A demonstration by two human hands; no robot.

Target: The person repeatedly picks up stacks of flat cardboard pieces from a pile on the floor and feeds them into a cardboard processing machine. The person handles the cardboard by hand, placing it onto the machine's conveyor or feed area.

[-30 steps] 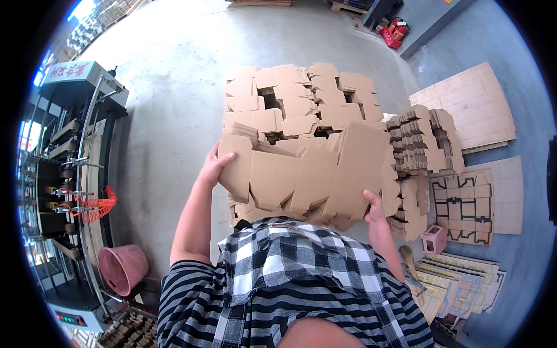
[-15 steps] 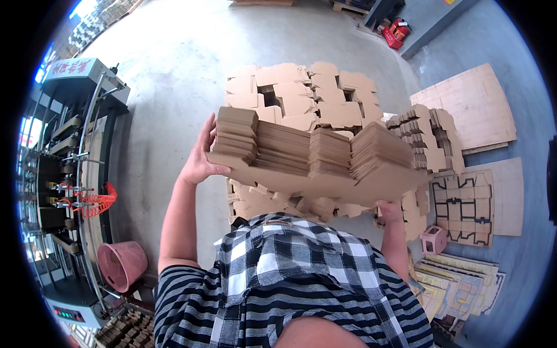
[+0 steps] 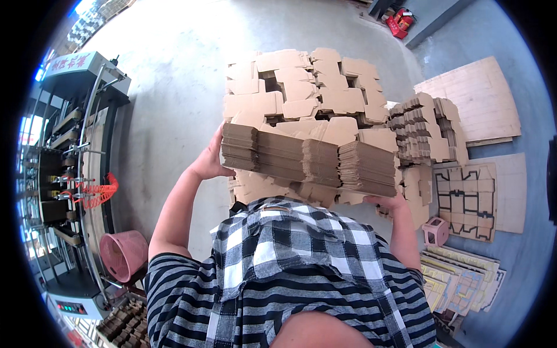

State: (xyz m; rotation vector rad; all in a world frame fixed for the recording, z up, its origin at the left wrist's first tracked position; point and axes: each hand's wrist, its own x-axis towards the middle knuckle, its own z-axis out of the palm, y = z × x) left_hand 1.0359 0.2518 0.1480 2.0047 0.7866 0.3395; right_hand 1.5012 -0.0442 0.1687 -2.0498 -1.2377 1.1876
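Observation:
Between my hands is a thick stack of die-cut cardboard sheets (image 3: 278, 155), its layered edges facing up toward me. My left hand (image 3: 212, 158) grips the stack's left end, thumb on the near side and fingers behind. At the right end my right hand (image 3: 387, 200) holds it from the near lower corner; some of its fingers are hidden by the sheets. Beyond and beneath the held stack, flat piles of cut cardboard blanks (image 3: 301, 108) spread out in rows with gaps between them.
To the left stands a machine (image 3: 75, 139) with red coiled hoses (image 3: 104, 191), and a pink basket (image 3: 123, 255) near it. On the right are more cardboard stacks (image 3: 426, 127), wooden boards (image 3: 473, 101), a pink stool (image 3: 435, 231) and cutting dies (image 3: 461, 278). A fire extinguisher (image 3: 401, 20) stands far right.
The held stack has tipped so its layered edges face me and the broad near sheet no longer shows. My right hand has shifted slightly left; both hands keep hold.

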